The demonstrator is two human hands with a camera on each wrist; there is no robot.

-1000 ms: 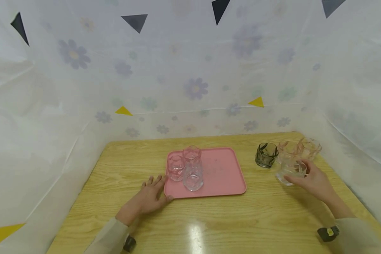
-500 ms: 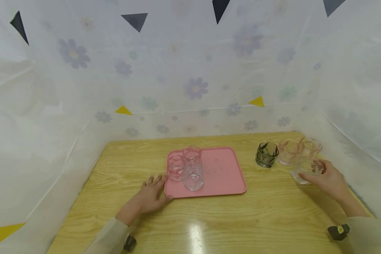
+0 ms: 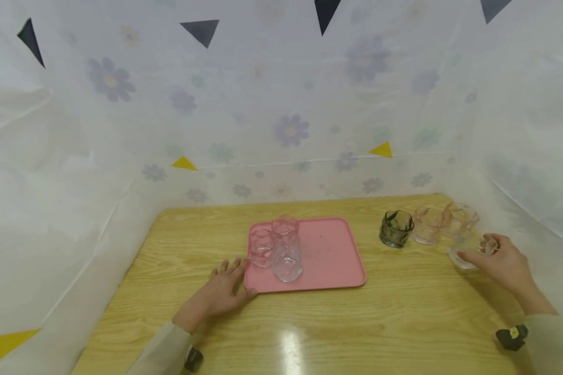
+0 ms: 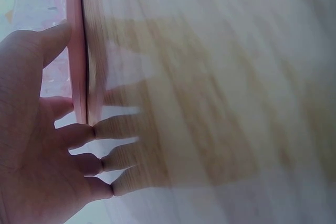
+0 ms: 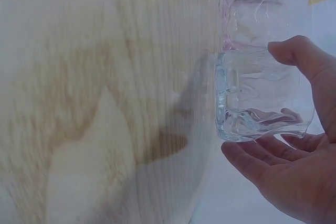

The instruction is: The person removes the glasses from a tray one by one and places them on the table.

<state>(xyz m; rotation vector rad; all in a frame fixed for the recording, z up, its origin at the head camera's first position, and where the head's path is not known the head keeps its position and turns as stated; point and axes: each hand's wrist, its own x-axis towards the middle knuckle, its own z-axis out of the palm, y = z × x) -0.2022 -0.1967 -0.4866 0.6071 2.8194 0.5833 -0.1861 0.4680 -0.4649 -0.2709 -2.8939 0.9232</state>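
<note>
My right hand [image 3: 506,263] holds a clear glass [image 3: 469,249] at the table's right side, thumb on one side and fingers on the other. In the right wrist view this glass [image 5: 262,98] stands beside a pink-tinted one [image 5: 254,22]; whether its base touches the table I cannot tell. My left hand [image 3: 220,291] rests at the left edge of a pink tray [image 3: 330,260]. Its fingers are spread, and the thumb lies against the tray rim [image 4: 76,61] in the left wrist view. On the tray's left part stand three see-through glasses, the nearest one [image 3: 287,266] clear.
A dark grey glass [image 3: 396,229], a pinkish glass [image 3: 428,226] and a pale amber glass [image 3: 461,219] stand in a row at the back right. White flowered sheets [image 3: 291,104] enclose the table's [image 3: 338,328] back and sides.
My right hand has carried the clear glass to the right, away from the dark glass, into the space in front of the amber one. The left hand and tray have stayed put.
</note>
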